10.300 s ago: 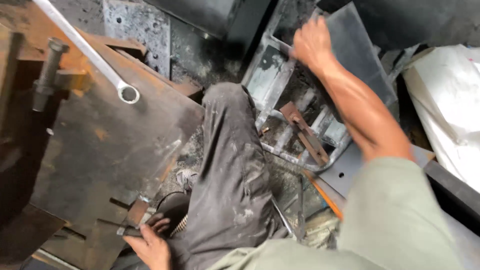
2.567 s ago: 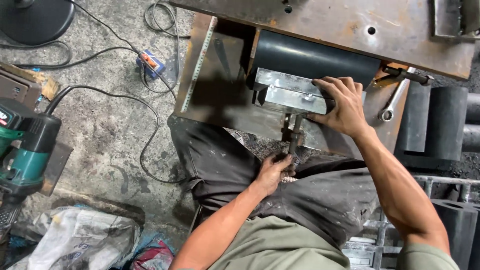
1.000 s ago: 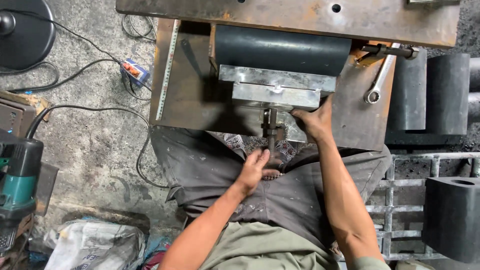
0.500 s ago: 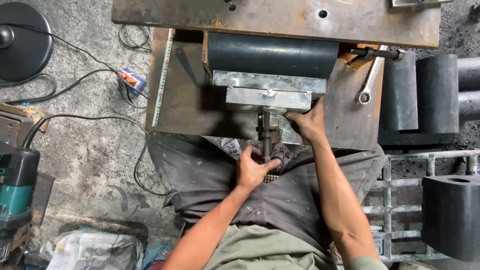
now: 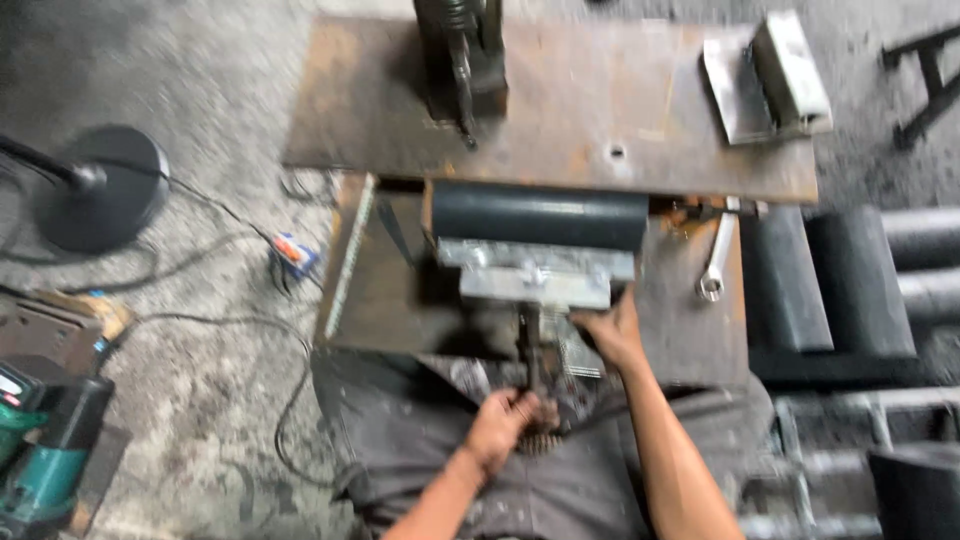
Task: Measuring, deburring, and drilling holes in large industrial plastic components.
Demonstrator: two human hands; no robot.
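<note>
Two hands work at the near edge of the rusty steel tabletop [image 5: 400,300]. Your left hand [image 5: 505,425] is wrapped in a fist around the lower end of the dark threaded rod [image 5: 528,345], which hangs down from the bright metal bracket [image 5: 535,275] and crosses the plate's near edge above your lap. Your right hand [image 5: 612,335] lies with fingers spread against the bracket's lower right corner, pressing on it rather than closing around it. The bracket sits just in front of the dark cylinder [image 5: 540,215], touching it along its length.

A combination wrench [image 5: 715,255] lies to the right of the cylinder, near the tabletop's right edge and apart from your right hand. Bare plate shows to the left of the bracket, up to the steel ruler [image 5: 345,260] along the left edge. An upper plate [image 5: 600,110] overhangs the cylinder from behind. Dark rollers [image 5: 830,275] lie beyond the right edge. Cables [image 5: 230,220] and a green power tool [image 5: 45,450] lie on the floor to your left, well apart.
</note>
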